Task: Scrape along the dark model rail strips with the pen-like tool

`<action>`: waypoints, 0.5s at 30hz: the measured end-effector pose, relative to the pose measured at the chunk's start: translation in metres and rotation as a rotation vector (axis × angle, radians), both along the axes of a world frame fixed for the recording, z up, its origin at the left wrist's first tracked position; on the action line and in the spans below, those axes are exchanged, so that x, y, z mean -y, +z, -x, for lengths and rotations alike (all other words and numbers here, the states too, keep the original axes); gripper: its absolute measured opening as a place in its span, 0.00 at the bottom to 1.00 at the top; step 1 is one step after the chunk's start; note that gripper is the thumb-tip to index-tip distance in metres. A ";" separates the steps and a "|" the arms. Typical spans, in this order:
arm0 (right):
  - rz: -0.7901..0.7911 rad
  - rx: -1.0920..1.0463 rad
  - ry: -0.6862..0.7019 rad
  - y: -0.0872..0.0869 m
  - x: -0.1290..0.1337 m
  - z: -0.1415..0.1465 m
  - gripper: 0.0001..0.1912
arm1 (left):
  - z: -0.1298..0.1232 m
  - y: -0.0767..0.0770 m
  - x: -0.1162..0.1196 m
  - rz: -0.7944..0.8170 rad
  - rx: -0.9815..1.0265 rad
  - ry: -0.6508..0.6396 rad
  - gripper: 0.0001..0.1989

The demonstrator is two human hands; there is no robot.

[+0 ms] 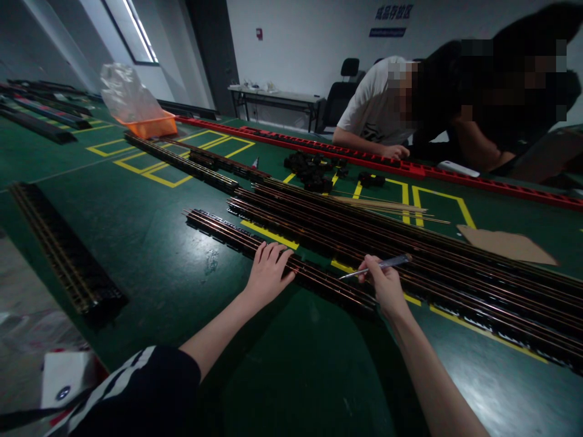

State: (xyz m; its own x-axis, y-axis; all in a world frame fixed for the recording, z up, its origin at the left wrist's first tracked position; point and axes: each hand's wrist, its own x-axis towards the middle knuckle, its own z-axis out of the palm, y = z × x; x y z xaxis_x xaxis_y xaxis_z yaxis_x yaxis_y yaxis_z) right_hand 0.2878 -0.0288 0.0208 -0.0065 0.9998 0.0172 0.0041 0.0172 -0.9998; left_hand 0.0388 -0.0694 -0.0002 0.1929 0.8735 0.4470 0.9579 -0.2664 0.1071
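Note:
A narrow black strip (pixel 218 226) with copper-coloured rods along its length lies slantwise on the green table in front of me. My left hand (pixel 269 272) rests across its middle, fingers stretched out and slightly apart, thumb toward the right. In my right hand (pixel 382 280) is a slim screwdriver (pixel 395 261) with a see-through handle, pinched between thumb and fingers. Its metal shaft points left, and the tip is over or on the strip; I cannot tell whether they touch. The strip's right end is partly behind this hand.
Several similar strips (pixel 319 224) lie side by side just beyond. Another strip (pixel 64 243) sits at the left table edge. Farther off are black parts (pixel 312 170), thin sticks (pixel 387 205), cardboard (pixel 505 244), a red rail (pixel 291 138) and an orange basket (pixel 152 126). Two people lean over the far side.

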 end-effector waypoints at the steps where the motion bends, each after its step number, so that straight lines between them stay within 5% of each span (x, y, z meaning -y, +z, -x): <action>1: -0.002 0.000 0.002 0.000 0.000 0.000 0.24 | 0.000 0.000 0.000 0.001 0.000 0.000 0.16; 15: 0.001 -0.044 0.034 0.003 0.005 0.014 0.23 | -0.001 0.003 0.001 0.007 0.018 0.116 0.14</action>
